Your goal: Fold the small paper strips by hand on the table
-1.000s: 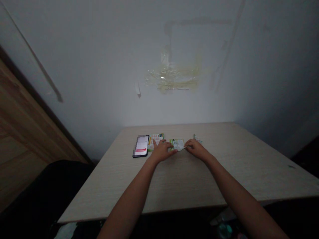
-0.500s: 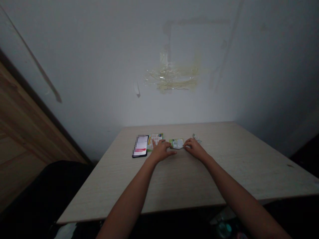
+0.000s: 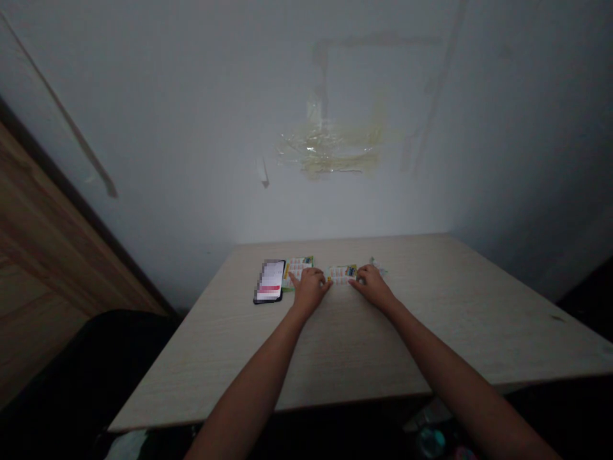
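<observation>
A small printed leaflet (image 3: 342,275), with green edges and a grid of pinkish print, lies between my two hands. My left hand (image 3: 310,291) has thumb and fingers closed on its left edge, one outer finger stretched out to the left. At its right edge, my right hand (image 3: 376,289) pinches the paper between thumb and curled fingers. A similar leaflet (image 3: 301,263) lies flat just beyond my left hand, which partly covers it. Behind my right hand sits a small crumpled clear wrapper (image 3: 378,262), partly hidden.
A phone (image 3: 269,281) with its screen lit lies at the left, against the second leaflet. The pale wooden table (image 3: 354,345) ends at a grey wall (image 3: 191,160) bearing peeling tape (image 3: 335,150). A bottle (image 3: 431,441) shows below the front edge.
The leaflet between my hands now shows its grid-printed face instead of the face with a square code. My left hand has closed in on its left edge.
</observation>
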A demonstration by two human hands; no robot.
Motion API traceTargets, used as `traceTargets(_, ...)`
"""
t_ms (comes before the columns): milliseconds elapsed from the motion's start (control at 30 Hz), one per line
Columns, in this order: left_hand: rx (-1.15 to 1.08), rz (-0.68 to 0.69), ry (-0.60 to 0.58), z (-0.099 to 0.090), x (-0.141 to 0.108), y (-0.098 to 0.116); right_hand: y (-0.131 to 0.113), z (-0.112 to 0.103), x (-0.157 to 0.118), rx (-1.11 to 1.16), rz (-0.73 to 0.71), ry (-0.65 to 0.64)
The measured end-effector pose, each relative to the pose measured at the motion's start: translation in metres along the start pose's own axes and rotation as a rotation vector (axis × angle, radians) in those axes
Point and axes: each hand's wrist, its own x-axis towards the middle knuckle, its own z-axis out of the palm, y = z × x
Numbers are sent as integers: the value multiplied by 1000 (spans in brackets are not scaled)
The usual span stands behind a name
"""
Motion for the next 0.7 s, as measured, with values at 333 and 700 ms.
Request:
traceTargets(333,128,-52,21,7,1,6,-6,9,-1,-175,31,44)
traceTargets(700,102,49,-45,9,-1,-2,-11,-4,-1,53,-175,-125)
